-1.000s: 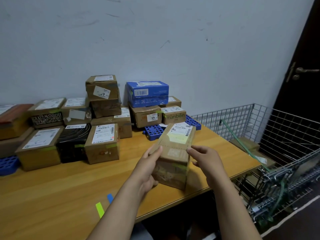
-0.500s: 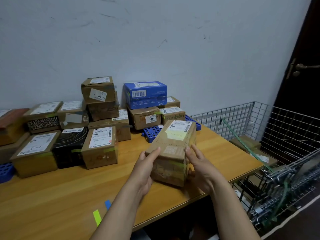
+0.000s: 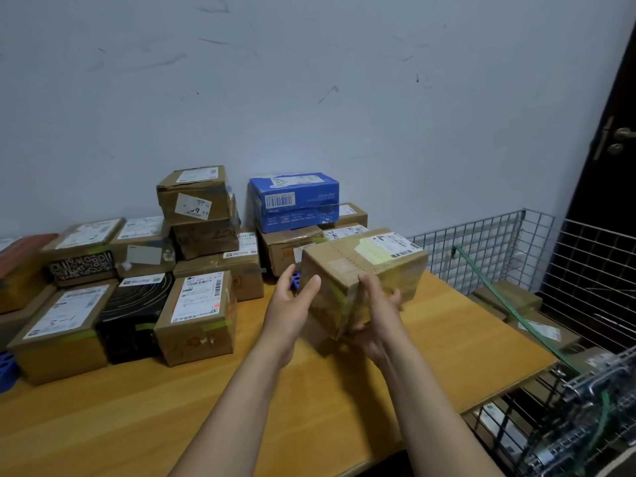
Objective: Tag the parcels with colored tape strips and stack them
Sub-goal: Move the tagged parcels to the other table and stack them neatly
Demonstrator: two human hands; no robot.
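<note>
A brown cardboard parcel (image 3: pixel 361 266) with a white shipping label and a greenish tape strip on its near edge hangs tilted above the wooden table (image 3: pixel 155 414). My right hand (image 3: pixel 373 315) grips its near corner, thumb on the front edge and fingers curled beneath. My left hand (image 3: pixel 292 301) is beside the parcel's left face with straight fingers, and only the thumb is close to the cardboard. Behind it stand tagged parcels, among them a blue box (image 3: pixel 294 201) atop a brown one and a tall brown stack (image 3: pixel 198 208).
More labelled parcels (image 3: pixel 199 315) and a black box (image 3: pixel 132 315) line the table's left half against the wall. Blue plastic pieces (image 3: pixel 7 370) lie at the far left. A wire cage cart (image 3: pixel 592 270) holding more parcels stands right of the table. A dark door is beyond.
The parcel has come up off the table and swung right and away toward the stacks. My right hand has slid under its corner, and my left hand's fingers have straightened off its side.
</note>
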